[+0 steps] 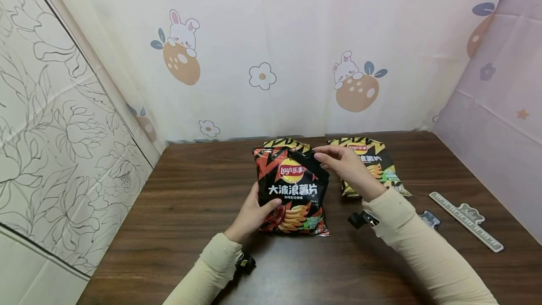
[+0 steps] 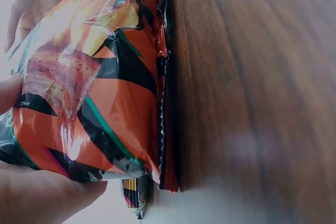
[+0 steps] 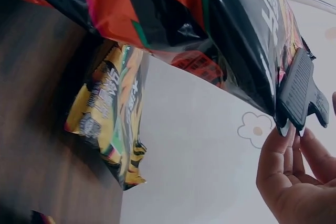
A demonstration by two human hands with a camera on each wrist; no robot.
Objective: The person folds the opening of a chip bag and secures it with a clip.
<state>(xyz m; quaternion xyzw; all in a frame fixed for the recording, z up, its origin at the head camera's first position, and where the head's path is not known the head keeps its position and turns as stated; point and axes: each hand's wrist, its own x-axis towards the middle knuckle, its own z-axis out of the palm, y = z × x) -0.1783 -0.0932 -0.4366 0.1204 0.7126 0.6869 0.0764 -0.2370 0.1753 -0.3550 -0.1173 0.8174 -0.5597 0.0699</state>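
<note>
A red and black bag of Lay's potato chips (image 1: 292, 201) stands upright on the table in the head view. My left hand (image 1: 254, 211) grips its left side, with the thumb across the front. In the left wrist view the thumb (image 2: 8, 93) presses the glossy front of the bag. A black bag clip (image 1: 308, 161) lies slantwise over the bag's upper right corner. My right hand (image 1: 349, 166) pinches the clip's outer end between thumb and fingers. The right wrist view shows the ridged clip (image 3: 297, 90) on the bag's edge and the fingertips at its end.
A yellow and black chip bag (image 1: 372, 166) lies behind my right forearm. Another such bag (image 1: 288, 143) shows partly behind the held one. On the right of the wooden table (image 1: 190, 248) lie a long pale clip (image 1: 466, 220) and a blue-grey clip (image 1: 430, 219) half hidden by the sleeve.
</note>
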